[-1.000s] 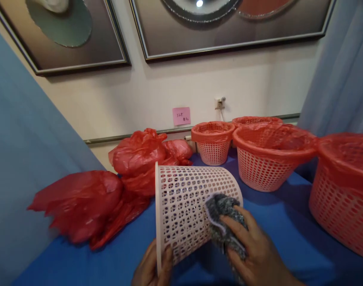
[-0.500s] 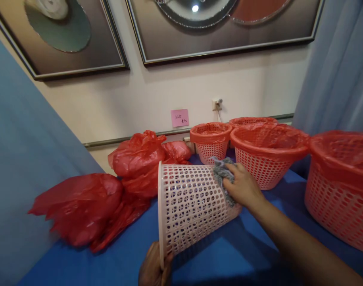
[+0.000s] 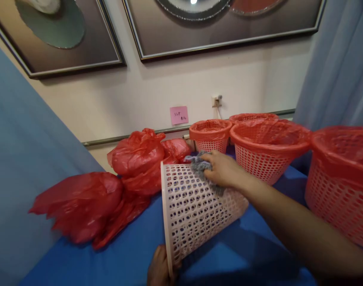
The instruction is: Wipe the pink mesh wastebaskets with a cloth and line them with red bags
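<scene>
A pale pink perforated plastic basket (image 3: 196, 216) lies tilted on its side over the blue-covered table (image 3: 133, 254), its open mouth facing left. My left hand (image 3: 160, 268) grips the basket's rim at the bottom of the view; some of its fingers are hidden behind the rim. A crumpled grey cloth (image 3: 200, 165) is bunched under my right hand (image 3: 221, 169), whose fingers close over it and press it against the upper side of the basket, about midway along the wall.
Crumpled red plastic bags (image 3: 86, 202) lie at the left. Several baskets lined with red bags stand at the back and right, including a small one (image 3: 211, 137) and a large one (image 3: 338, 190). A pink note (image 3: 179, 115) and a socket (image 3: 217, 101) are on the wall.
My right hand has slid the cloth leftward along the basket, from near its base toward the rim. The basket and my left hand have shifted slightly right and tilted a little.
</scene>
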### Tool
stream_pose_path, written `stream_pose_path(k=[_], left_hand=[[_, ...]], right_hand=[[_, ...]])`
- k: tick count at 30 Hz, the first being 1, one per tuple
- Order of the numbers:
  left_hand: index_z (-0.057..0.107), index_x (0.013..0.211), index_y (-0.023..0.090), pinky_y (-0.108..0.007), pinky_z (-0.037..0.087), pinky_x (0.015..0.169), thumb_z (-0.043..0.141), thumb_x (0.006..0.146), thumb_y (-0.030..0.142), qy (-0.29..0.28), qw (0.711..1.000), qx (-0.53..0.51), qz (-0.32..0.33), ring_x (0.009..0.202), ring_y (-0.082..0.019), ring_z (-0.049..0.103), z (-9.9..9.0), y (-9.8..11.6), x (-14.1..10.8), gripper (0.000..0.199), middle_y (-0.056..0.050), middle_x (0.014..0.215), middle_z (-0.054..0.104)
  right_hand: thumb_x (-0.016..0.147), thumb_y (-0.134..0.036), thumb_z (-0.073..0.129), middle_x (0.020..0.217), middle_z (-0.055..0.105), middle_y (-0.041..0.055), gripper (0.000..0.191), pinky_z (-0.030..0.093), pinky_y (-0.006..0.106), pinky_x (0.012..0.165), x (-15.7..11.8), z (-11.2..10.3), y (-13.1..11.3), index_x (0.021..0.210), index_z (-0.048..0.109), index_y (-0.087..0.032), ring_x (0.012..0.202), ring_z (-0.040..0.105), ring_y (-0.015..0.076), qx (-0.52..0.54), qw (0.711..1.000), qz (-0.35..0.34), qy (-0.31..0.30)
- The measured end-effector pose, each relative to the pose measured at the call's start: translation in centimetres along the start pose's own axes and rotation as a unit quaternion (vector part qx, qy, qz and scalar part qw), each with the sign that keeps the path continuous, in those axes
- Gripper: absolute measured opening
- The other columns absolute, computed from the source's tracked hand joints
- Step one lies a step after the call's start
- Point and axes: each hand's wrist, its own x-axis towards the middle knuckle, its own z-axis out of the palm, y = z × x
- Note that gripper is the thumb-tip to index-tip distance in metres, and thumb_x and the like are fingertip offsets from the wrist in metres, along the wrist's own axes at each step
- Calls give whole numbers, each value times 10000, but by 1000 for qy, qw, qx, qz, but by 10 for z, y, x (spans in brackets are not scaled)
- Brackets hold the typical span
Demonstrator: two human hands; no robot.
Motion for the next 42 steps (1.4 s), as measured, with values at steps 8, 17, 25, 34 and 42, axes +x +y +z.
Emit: stream_pose_path(k=[8, 17, 25, 34, 42], left_hand=[[691, 1065, 250, -341, 607, 732, 417, 1036, 424, -36, 996, 18, -79, 865, -230, 721, 0, -40, 48, 326, -48, 967, 761], [696, 1070, 189, -389, 556, 832, 566, 930, 563, 53, 978, 89, -183, 890, -241, 623, -8, -24, 149, 420, -79, 996, 620], [698, 809, 193, -363, 506, 772, 431, 963, 459, -13, 978, 112, -175, 814, -235, 608, -2, -41, 244, 406, -62, 804, 625], [692, 1230, 138, -422, 537, 887, 524, 916, 358, -78, 972, 143, -169, 953, -267, 661, 45, -57, 306, 419, -167, 1167, 668], [698, 1251, 203, -515, 434, 1103, 477, 1000, 386, -196, 977, 36, 71, 1268, -292, 596, 87, 11, 272, 382, -118, 1340, 684]], right_hand=[[761, -217, 596, 905, 771, 20, 336, 450, 260, 628, -8, -9, 98, 1059, 751, -227, 753, 672, 188, 131, 978, 156, 47], [732, -269, 599, 935, 765, 28, 407, 507, 305, 735, -37, 4, 99, 1108, 735, -192, 810, 678, 197, 292, 922, 194, 167], [705, -324, 630, 948, 762, 41, 459, 518, 316, 720, -46, 10, 101, 1133, 711, -179, 784, 676, 197, 440, 856, 202, 182], [670, -358, 644, 816, 715, 24, 450, 488, 286, 655, -48, 32, 111, 1064, 711, -150, 706, 624, 174, 496, 817, 233, 180], [708, -393, 637, 971, 748, 45, 426, 516, 335, 832, -70, 56, 116, 1068, 703, -175, 866, 663, 209, 458, 823, 247, 227]])
